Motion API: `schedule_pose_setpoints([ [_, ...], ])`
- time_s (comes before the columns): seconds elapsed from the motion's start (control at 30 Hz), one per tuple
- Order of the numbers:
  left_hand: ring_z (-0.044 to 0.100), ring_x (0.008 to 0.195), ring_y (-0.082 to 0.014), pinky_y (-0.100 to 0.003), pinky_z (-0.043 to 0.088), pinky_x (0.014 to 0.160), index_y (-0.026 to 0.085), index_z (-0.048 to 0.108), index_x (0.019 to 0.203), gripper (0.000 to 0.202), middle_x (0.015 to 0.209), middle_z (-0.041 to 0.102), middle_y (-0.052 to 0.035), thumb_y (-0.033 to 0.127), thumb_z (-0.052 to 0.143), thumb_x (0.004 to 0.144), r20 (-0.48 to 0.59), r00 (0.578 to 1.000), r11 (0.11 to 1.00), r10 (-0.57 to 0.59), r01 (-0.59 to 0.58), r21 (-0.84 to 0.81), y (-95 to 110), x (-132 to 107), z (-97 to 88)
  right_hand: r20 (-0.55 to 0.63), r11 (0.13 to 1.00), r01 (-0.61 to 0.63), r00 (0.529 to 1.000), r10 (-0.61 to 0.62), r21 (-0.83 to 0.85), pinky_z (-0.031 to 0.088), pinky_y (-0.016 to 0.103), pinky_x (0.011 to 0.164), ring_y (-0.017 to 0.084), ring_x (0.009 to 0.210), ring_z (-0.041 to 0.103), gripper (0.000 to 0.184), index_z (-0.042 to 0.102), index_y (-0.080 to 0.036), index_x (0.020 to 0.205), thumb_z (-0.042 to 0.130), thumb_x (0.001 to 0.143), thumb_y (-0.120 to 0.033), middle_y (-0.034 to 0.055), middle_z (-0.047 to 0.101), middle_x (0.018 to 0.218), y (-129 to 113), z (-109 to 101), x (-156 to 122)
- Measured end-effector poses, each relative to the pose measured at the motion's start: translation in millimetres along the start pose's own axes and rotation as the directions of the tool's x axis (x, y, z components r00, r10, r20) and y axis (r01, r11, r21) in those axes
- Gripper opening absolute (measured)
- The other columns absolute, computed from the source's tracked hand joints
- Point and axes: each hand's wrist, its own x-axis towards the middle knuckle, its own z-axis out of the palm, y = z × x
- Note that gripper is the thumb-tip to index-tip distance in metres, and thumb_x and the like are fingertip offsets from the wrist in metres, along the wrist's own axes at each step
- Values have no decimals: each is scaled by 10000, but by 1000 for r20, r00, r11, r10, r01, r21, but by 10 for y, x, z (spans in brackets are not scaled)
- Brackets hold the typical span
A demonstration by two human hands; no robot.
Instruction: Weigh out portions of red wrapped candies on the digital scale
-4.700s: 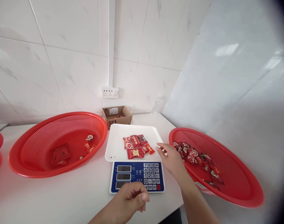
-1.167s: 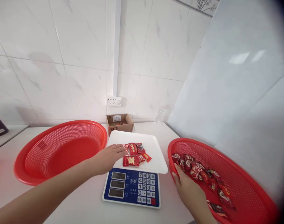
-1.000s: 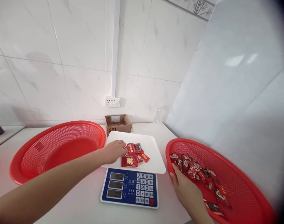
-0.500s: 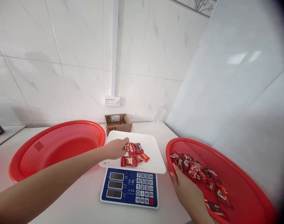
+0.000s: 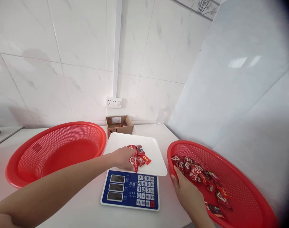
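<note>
Several red wrapped candies (image 5: 141, 158) lie in a small heap on the white pan (image 5: 156, 164) of a digital scale (image 5: 130, 190). My left hand (image 5: 124, 158) is down on the pan at the heap's left side, its fingers curled onto the candies and partly hiding them. On the right, my right hand (image 5: 188, 191) grips the near left rim of a red plastic basket (image 5: 244, 177), with the fingers over the edge. More red and dark wrapped candies (image 5: 194, 172) lie inside that basket. The scale's blue panel shows lit digits too faint to read surely.
Left of the scale stands another red perforated basket (image 5: 73, 155) with a bare bottom. Behind the pan is a small open cardboard box (image 5: 119, 126) with some items inside. A clear plastic container (image 5: 160, 117) stands by the wall, right of the wall socket (image 5: 114, 102).
My left hand has come nearer on the pan and closed over the front candies, shifting the heap; a flower-patterned candy now shows by its fingers. My right hand stays on the basket rim.
</note>
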Motion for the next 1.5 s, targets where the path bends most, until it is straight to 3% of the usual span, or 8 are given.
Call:
schedule_pose_setpoints([
  [0.3, 639, 918, -237, -296, 483, 682, 242, 513, 1008, 297, 1030, 659, -59, 281, 580, 722, -174, 983, 992, -58, 38, -120, -131, -143, -4, -4, 1000, 5, 1000, -6, -6, 502, 389, 794, 272, 1060, 622, 556, 368, -135, 1418, 156, 935, -311, 137, 551, 1324, 13, 13, 8],
  [0.4, 662, 715, -210, -272, 466, 552, 249, 468, 1022, 240, 859, 685, -32, 307, 489, 789, -249, 956, 980, -156, 118, -160, -367, -336, -178, -10, 1000, 3, 1000, -3, 1, 504, 383, 788, 269, 1059, 624, 557, 360, -153, 1424, 149, 937, -321, 130, 560, 1317, 35, 24, 33],
  [0.63, 659, 705, -296, -368, 478, 582, 184, 454, 1192, 428, 779, 691, -100, 415, 375, 840, -433, 824, 931, -365, 332, -153, -1136, -864, -326, -43, 997, 17, 999, -14, 77, 477, 432, 885, 282, 1186, 538, 560, 351, -165, 1424, 185, 926, -360, 120, 508, 1370, 134, 78, 102],
  [0.83, 516, 1187, -334, -421, 502, 809, 246, 387, 1346, 553, 1312, 541, -127, 481, 391, 845, -562, 750, 937, -349, 299, -183, -1122, -1156, 2, -216, 942, 296, 941, -260, 158, 301, 382, 1096, 225, 1353, 331, 539, 398, -136, 1391, 280, 914, -358, 105, 398, 1453, -186, 55, 103],
  [0.97, 556, 1150, -267, -393, 504, 871, 254, 502, 1199, 430, 1240, 602, -85, 505, 408, 863, -743, 569, 930, -353, 131, -342, -819, -1205, 401, -41, 893, 406, 913, -406, 195, 299, 368, 1094, 221, 1363, 311, 528, 388, -207, 1406, 337, 916, -397, 79, 350, 1486, -715, -35, 140],
  [1.1, 636, 1004, -223, -354, 511, 868, 242, 541, 1042, 212, 1019, 683, -71, 348, 428, 896, -898, 363, 961, -248, -26, -276, -707, -1165, 909, 19, 872, 473, 878, -479, 126, 253, 418, 1097, 273, 1391, 231, 581, 346, -180, 1430, 362, 914, -448, 129, 292, 1507, -1119, -56, 299],
  [1.3, 684, 842, -179, -284, 551, 756, 265, 544, 1007, 221, 882, 708, -40, 123, 464, 857, -937, 328, 982, 118, -178, 61, -788, -1134, 1239, -4, 839, 544, 839, -544, -2, 325, 522, 966, 340, 1302, 334, 559, 373, -235, 1409, 388, 903, -474, 156, 328, 1481, -1362, 93, 521],
  [1.5, 675, 743, -145, -209, 546, 673, 197, 551, 966, 117, 801, 691, -54, 174, 471, 884, -953, 265, 953, 144, -298, 61, -754, -1112, 1215, -73, 824, 566, 823, -563, 36, 349, 409, 898, 283, 1103, 458, 425, 520, -250, 1262, 466, 868, -399, 95, 603, 1191, -1448, 151, 640],
])
